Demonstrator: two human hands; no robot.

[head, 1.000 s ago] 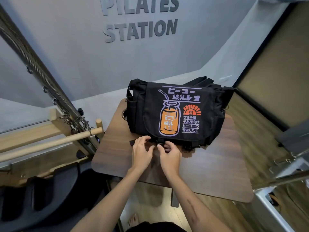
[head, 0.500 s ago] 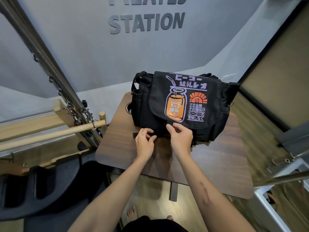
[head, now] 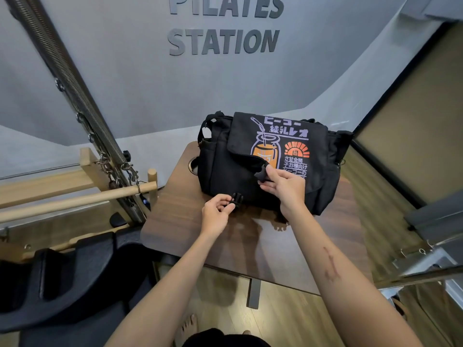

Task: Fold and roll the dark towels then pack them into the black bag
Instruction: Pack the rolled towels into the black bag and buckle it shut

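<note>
Head camera, looking down: a black messenger bag point(head: 250, 176) with an orange drink print sits on a dark wooden side table point(head: 250, 241), toward its far edge. The left hand point(head: 216, 214) pinches one half of the black buckle point(head: 237, 197) low on the bag's front. The right hand point(head: 285, 186) pinches the other buckle half point(head: 260, 174), which hangs from the front flap point(head: 275, 144), and lifts that flap's lower edge. No dark towels are in sight.

Opening the bag seems to be the step in hand. It would go best if the right hand carries the flap fully up and over the back, while the left hand lets go of its clip and steadies the bag's body so it does not slide on the table.

Compared with half a second ago, the two buckle halves, then close together under both hands, are apart, and the right hand has risen with the flap.
</note>
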